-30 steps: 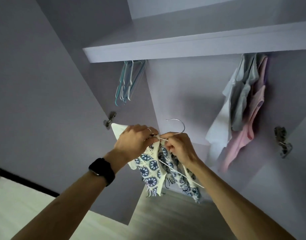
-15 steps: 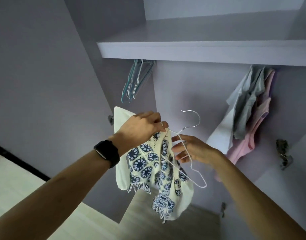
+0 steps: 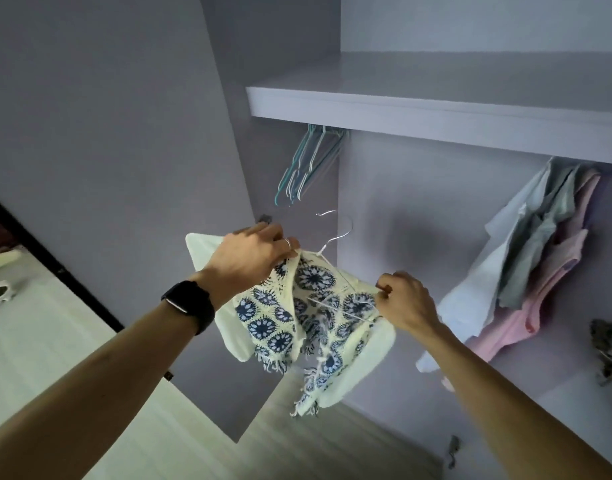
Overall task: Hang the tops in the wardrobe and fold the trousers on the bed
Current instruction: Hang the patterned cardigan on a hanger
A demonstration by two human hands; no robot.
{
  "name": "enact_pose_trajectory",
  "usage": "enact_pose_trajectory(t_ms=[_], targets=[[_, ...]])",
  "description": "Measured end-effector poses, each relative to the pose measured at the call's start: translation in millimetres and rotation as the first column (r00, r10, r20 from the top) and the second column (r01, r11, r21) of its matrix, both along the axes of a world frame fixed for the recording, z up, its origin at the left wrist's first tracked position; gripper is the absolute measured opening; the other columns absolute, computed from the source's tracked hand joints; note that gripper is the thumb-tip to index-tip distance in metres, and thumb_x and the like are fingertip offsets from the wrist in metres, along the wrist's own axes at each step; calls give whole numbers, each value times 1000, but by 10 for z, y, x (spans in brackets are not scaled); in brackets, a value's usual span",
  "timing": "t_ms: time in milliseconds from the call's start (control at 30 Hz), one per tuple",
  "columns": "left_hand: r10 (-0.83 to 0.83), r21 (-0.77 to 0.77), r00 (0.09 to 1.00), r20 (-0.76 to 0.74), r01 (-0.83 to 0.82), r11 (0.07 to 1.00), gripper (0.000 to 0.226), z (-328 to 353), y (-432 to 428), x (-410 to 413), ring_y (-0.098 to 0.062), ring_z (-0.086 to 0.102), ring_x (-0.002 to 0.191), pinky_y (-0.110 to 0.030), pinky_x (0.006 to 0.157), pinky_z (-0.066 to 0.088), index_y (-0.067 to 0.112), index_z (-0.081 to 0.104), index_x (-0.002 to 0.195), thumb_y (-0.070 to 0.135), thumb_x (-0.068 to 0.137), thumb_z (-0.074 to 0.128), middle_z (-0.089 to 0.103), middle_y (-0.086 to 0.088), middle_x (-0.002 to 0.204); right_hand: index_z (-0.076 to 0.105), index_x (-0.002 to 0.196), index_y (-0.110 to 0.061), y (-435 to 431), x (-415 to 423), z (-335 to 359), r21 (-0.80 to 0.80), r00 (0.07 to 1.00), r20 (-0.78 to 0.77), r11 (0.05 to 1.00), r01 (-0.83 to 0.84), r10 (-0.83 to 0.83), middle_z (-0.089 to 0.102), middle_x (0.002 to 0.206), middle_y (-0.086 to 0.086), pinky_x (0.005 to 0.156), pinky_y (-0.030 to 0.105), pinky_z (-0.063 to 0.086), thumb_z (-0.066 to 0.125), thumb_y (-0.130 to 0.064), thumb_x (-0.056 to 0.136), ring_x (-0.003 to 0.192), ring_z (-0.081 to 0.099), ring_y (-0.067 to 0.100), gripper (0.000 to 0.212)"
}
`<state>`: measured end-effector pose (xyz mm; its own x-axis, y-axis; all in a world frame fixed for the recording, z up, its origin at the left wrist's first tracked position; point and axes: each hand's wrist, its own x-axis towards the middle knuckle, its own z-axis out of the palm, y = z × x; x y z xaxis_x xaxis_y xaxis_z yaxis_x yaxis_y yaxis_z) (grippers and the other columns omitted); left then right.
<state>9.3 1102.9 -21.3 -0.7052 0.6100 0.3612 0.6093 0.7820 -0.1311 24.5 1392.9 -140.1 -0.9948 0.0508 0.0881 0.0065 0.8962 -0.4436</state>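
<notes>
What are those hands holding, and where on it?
A blue-patterned cream top on a white wire hanger. The left hand grips its shoulder beside the hanger's neck; the right hand pinches the other shoulder.

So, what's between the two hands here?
In the head view, the blue-patterned top on its white wire hanger stretches from the left hand to the right hand.

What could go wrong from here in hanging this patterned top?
The patterned top sits bunched and lopsided on the thin wire hanger, so it could slip off when released. The rail is hidden under the shelf, so the hook may miss it. The loose fringe might snag on the empty hangers.
</notes>
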Motion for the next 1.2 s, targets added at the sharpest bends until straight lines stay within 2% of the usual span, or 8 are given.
enact_pose_trajectory(t_ms=[133,333,467,533,633,800,1033,1200], targets=[[43,20,999,-2,-43,999,26,26,-114,57,-26,64,91,-43,65,58,28,66,125,34,101,57,61,-3,101,60,100,-21,-2,-132,103,29,998,-56,1000,5,-3,55,105,-2,73,32,46,56,-18,89,86,61,30,12],[182,71,983,28,-183,980,37,135,-216,63,-25,59,106,-43,73,56,28,61,135,41,105,43,61,-1,119,42,97,-23,10,-260,160,60,991,-115,997,-56,63,63,80,3,65,37,54,51,-12,92,68,61,29,14],[299,108,953,52,-303,947,39,118,-303,94,-28,61,102,-43,66,54,28,62,133,44,104,42,61,-1,109,55,109,-12,116,-378,289,259,974,-224,965,33,27,63,105,9,67,36,53,60,-16,92,84,68,34,19],[341,136,936,86,-351,927,41,102,-330,106,-28,61,102,-44,66,55,28,61,134,45,104,39,61,-1,108,56,109,-14,194,-435,362,208,982,-190,976,56,-16,62,111,8,75,39,55,64,-14,90,90,67,34,20],[362,216,919,154,-389,896,38,60,-333,142,-27,60,107,-44,71,54,31,59,135,43,105,40,61,1,112,64,99,-19,274,-532,556,-92,991,-105,993,68,-78,71,101,3,80,31,51,74,-13,85,89,66,25,18],[352,279,905,239,-411,868,35,-8,-378,117,-30,62,103,-43,75,54,34,59,133,44,105,40,60,5,116,72,93,-25,393,-617,782,-360,985,165,933,13,50,69,82,-3,64,25,41,68,-23,93,75,61,18,5],[236,361,935,266,-323,875,32,-65,-341,81,-29,65,98,-44,75,56,31,62,123,47,104,42,63,8,113,69,79,-24,391,-665,846,-116,994,43,988,104,-99,67,73,-6,56,20,39,64,-37,91,70,62,17,18],[277,378,918,284,-372,847,29,-121,-149,105,-29,64,100,-42,76,55,30,63,124,41,105,44,63,7,122,70,85,-21,217,-699,958,-103,994,46,989,103,-99,70,79,-5,63,25,43,62,-31,89,79,65,21,14]])
